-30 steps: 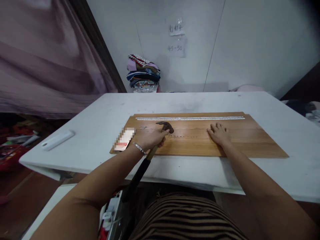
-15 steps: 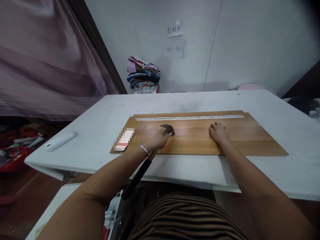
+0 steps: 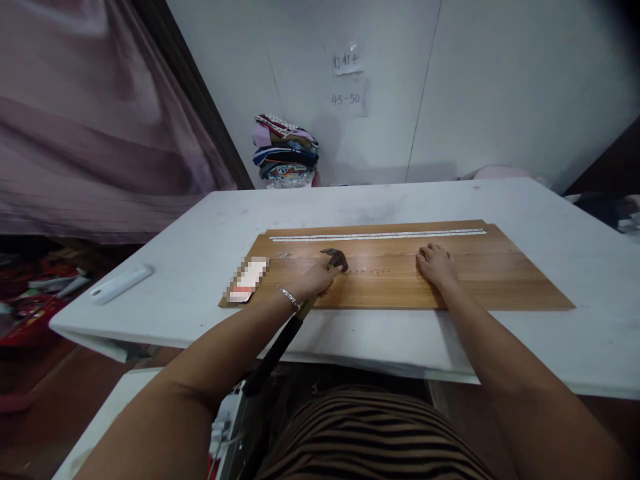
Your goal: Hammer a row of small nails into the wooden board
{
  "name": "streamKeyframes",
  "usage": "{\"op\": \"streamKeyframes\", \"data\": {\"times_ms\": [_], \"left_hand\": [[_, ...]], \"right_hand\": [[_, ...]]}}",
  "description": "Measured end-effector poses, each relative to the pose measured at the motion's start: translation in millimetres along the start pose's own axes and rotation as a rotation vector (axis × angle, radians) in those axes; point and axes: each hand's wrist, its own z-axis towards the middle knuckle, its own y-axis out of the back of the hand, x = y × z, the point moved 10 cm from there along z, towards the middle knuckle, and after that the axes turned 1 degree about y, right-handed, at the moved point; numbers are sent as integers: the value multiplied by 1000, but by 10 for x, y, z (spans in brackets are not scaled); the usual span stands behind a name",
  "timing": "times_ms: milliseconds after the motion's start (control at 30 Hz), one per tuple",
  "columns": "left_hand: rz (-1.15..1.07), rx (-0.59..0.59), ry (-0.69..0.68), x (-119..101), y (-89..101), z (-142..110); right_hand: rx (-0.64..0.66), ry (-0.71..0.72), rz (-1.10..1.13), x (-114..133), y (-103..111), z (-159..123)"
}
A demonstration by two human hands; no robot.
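Observation:
A claw hammer (image 3: pixel 336 259) is gripped in my left hand (image 3: pixel 316 279) close to its head, with the black handle slanting back toward my body. Its head is over a wooden board (image 3: pixel 480 290), at the left end of a row of small dark nails (image 3: pixel 370 271); whether it touches one is not visible. On the board to the right of that row rests my right hand (image 3: pixel 437 265), empty, its fingers slightly bent against the surface. Several loose nails (image 3: pixel 283 255) lie at the board's left, near a phone (image 3: pixel 249 280) whose screen is blurred out.
Two pale measuring strips (image 3: pixel 375 235) run along the board's far side. The board lies on a white table (image 3: pixel 173 243) with a white plastic-looking handle (image 3: pixel 123 284) at its left. Folded clothes (image 3: pixel 286 150) are stacked behind, below paper notes (image 3: pixel 349 63) on the wall.
The view has shifted very slightly. Both hands and the hammer keep the same place on the board.

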Motion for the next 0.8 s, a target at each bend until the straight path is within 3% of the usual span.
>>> {"op": "streamKeyframes", "data": {"times_ms": [200,800], "left_hand": [[11,20,31,115,-56,98],[54,41,-21,150,-56,197]], "right_hand": [[12,-10,-6,16,18,-7],[18,-16,4,-5,5,-6]]}}
